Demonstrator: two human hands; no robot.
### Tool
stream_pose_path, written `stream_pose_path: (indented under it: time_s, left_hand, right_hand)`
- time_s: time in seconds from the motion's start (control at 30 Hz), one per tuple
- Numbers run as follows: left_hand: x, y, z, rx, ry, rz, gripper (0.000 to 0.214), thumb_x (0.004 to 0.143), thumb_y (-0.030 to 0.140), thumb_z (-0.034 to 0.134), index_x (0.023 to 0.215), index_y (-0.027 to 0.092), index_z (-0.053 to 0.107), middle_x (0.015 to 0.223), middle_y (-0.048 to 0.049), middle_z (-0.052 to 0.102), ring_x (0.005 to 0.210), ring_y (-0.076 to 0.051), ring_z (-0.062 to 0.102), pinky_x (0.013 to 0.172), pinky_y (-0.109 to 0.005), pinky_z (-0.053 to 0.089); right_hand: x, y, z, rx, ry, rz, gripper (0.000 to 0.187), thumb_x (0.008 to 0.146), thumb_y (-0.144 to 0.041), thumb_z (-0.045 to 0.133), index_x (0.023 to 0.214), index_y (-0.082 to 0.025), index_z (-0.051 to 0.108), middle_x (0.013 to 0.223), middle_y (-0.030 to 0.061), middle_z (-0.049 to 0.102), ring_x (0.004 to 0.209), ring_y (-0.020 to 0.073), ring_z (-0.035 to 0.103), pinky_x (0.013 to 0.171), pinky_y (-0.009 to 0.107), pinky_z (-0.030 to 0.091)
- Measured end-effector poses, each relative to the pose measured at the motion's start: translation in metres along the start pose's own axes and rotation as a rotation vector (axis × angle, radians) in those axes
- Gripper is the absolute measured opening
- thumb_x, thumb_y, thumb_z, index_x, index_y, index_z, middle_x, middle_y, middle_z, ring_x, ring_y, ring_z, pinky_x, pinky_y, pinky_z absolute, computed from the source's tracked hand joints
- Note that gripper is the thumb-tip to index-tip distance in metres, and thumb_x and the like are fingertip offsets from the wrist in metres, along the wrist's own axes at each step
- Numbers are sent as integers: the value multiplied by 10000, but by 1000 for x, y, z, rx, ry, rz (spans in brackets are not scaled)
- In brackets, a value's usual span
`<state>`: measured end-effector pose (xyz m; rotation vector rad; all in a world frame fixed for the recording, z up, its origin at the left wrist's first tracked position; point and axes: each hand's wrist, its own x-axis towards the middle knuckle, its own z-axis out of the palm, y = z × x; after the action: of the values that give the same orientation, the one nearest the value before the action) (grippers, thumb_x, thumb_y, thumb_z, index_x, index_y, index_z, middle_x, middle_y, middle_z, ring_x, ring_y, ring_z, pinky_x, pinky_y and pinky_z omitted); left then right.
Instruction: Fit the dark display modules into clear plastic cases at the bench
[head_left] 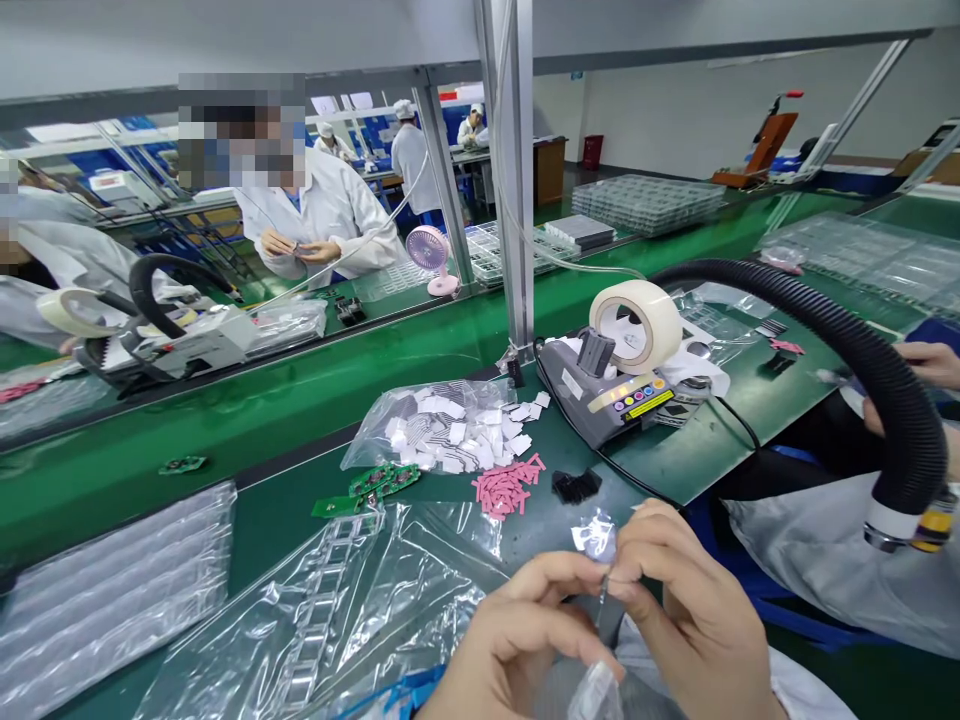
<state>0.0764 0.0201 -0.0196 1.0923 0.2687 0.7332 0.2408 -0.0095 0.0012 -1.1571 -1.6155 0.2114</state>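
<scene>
At the lower right of the view, both my hands meet fingertip to fingertip. A small shiny white-and-silver film piece [598, 537] stands up between them. My left hand [517, 625] pinches it low on its narrow stem, and my right hand [686, 600] grips the same spot from the other side. Part of the piece is hidden behind my fingers. Just beyond lie a pile of pink strips [506, 487] and a small stack of black pieces [576, 486]. White flat parts with grey striped tails [457, 425] spill from a clear bag behind them.
Clear plastic sheeting [405, 570] and a white tray [127, 590] cover the left. Green circuit boards [386, 480] lie near the sheeting. A grey machine [592, 400] carries a tape roll [637, 325]; a black hose [847, 330] arches right. Co-workers sit opposite and at right.
</scene>
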Motion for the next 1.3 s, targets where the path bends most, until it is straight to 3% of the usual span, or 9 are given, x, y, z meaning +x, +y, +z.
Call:
stream_pose_path:
  time_s: [0.23, 0.43, 0.53, 0.67, 0.77, 0.93, 1.07, 1.3]
  left_hand:
    - [3, 6, 3, -18, 6, 2, 299, 648, 376, 757, 934, 292, 741, 1220, -85, 490, 1165, -296, 484, 993, -394, 380]
    - [3, 11, 4, -19, 92, -77, 301, 577, 374, 797, 857, 270, 758, 1156, -86, 521, 1123, -279, 501, 997, -398, 350]
    - [3, 11, 3, -98, 158, -171, 348, 515, 438, 807, 798, 243, 760, 1118, -81, 533, 1085, -252, 503, 974, -371, 350]
    - [1, 9, 1, -294, 229, -252, 353, 548, 466, 789, 805, 228, 746, 1158, -67, 501, 1075, -236, 498, 993, -383, 328]
    - [1, 7, 1, -329, 196, -229, 353, 552, 466, 788, 811, 229, 746, 1180, -69, 480, 1080, -243, 494, 1021, -424, 306]
    - [4, 6, 7, -183, 131, -151, 308, 558, 437, 789, 801, 251, 760, 1142, -78, 498, 1096, -256, 504, 1024, -413, 315]
    - [3, 6, 10, -71, 92, -27, 275, 630, 384, 761, 880, 269, 754, 1145, -85, 495, 1134, -279, 496, 1023, -411, 329]
    - [-4, -1, 6, 51, 45, 14, 311, 646, 294, 762, 956, 300, 731, 1192, -91, 454, 1141, -316, 480, 972, -442, 389]
  right_hand:
    - [-5, 2, 4, -17, -25, 15, 204, 952, -216, 432, 752, -186, 455, 674, -6, 495, 653, 138, 466, 664, 326, 375]
    - [-11, 7, 9, -87, -70, 9, 178, 945, -172, 388, 774, -192, 434, 710, -3, 477, 683, 151, 449, 741, 365, 334]
    - [-16, 8, 10, -98, -125, 18, 207, 959, -205, 330, 762, -202, 395, 705, -11, 448, 670, 153, 435, 745, 378, 319]
    - [-17, 6, 7, -49, -149, 40, 228, 967, -238, 317, 751, -204, 378, 695, -26, 425, 653, 141, 450, 843, 410, 310]
    - [-14, 5, 5, -18, -91, 61, 198, 946, -220, 397, 748, -204, 406, 671, -40, 442, 627, 129, 457, 861, 389, 320]
    - [-9, 5, 5, -22, -24, 72, 145, 917, -196, 474, 772, -201, 475, 673, -34, 508, 647, 136, 492, 866, 377, 325]
    - [-8, 2, 3, -73, -44, 62, 143, 909, -175, 482, 769, -201, 486, 665, -36, 526, 650, 136, 507, 911, 385, 290]
    - [-11, 3, 5, -35, -71, 48, 145, 894, -118, 457, 773, -197, 471, 686, -19, 495, 663, 141, 486, 874, 394, 321]
